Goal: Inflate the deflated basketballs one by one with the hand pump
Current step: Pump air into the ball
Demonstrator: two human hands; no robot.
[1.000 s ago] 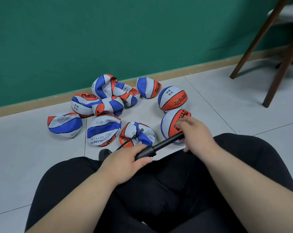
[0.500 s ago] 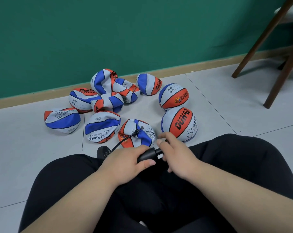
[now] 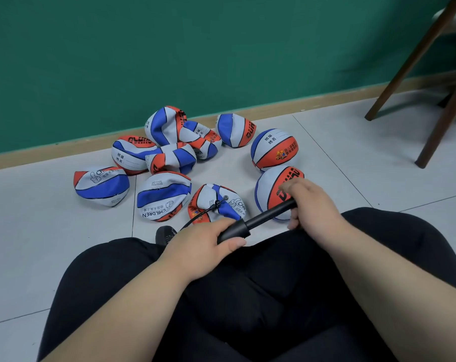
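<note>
Head view: the left hand point(image 3: 206, 245) clamps the hand pump point(image 3: 236, 230) by its barrel, and the right hand point(image 3: 312, 205) curls round its handle at two o'clock. The limp ball point(image 3: 217, 202) lies at twelve o'clock with the hose point(image 3: 200, 214) plugged in. It is probably light and floppy, so grip the rigid pump, never the thin hose.

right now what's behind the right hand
A round, inflated orange, white and blue basketball; the right hand covers its right side and the handle of the black pump.

Eight deflated basketballs point(image 3: 163, 195) lie beyond the single hand pump point(image 3: 268, 215), mostly to its left. Two inflated basketballs point(image 3: 274, 150) sit beyond its right end. Two chair legs point(image 3: 441, 126) stand farther right.
</note>
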